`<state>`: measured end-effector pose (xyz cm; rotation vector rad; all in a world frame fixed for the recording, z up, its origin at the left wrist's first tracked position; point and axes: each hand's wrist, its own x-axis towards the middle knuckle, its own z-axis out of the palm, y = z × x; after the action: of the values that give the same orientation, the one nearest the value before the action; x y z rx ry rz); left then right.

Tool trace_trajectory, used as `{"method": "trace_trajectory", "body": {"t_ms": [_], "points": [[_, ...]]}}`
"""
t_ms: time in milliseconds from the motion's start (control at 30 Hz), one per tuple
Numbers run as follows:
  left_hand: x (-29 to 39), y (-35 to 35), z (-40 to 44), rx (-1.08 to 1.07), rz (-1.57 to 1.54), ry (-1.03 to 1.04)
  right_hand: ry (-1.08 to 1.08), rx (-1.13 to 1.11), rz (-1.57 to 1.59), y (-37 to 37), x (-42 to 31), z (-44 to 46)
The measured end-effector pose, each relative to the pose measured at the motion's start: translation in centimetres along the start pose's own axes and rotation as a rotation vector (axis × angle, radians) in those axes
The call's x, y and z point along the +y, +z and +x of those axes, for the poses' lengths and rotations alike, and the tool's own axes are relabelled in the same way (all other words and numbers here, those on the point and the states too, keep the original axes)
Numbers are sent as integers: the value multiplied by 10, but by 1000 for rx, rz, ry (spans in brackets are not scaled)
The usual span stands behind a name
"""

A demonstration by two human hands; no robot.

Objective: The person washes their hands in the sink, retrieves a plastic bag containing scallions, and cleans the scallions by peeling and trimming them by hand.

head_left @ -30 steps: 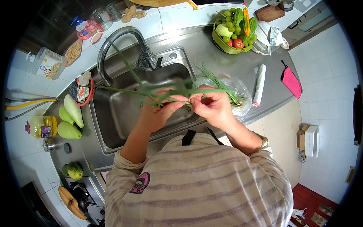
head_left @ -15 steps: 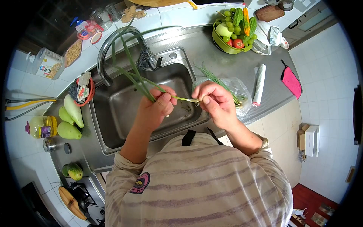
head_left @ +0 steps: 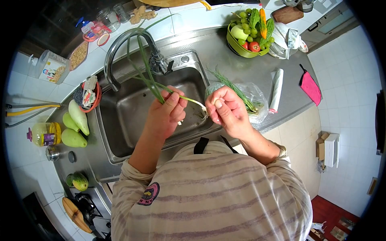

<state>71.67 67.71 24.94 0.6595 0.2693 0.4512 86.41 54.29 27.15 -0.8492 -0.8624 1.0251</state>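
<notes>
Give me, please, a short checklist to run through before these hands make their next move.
1. Left hand gripping the scallions: ok.
2. Right hand empty: cannot tell; thumb and finger are pinched together.
3. Sink clean: not ok; dark bits lie in it.
4. Tap off: ok; no water shows at its spout.
5. Bunch near the right hand: ok; beside the sink, at the bag.

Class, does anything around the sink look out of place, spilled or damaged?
Yes, slightly: dark scraps lie in the sink, below the scallion in the left hand; they stand out against the smooth bottom.
</notes>
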Motion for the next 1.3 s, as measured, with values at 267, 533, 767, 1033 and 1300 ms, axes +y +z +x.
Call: {"method": "trace_trajectory", "body": {"t_ms": [267,533,767,1033,1300], "points": [[21,-4,-2,64,23,152,-16,35,-71,-10,5,-1],[9,1,-3,24,66,152,-164,73,-668,6,-1,10],[0,15,-6,60,377,130,52,103,-392,8,11,5],[0,13,-4,45,604,263,-169,22,-689,5,1,5],[0,16,-4,75,680,278,-436,16,-1012,6,-1,8]]}}
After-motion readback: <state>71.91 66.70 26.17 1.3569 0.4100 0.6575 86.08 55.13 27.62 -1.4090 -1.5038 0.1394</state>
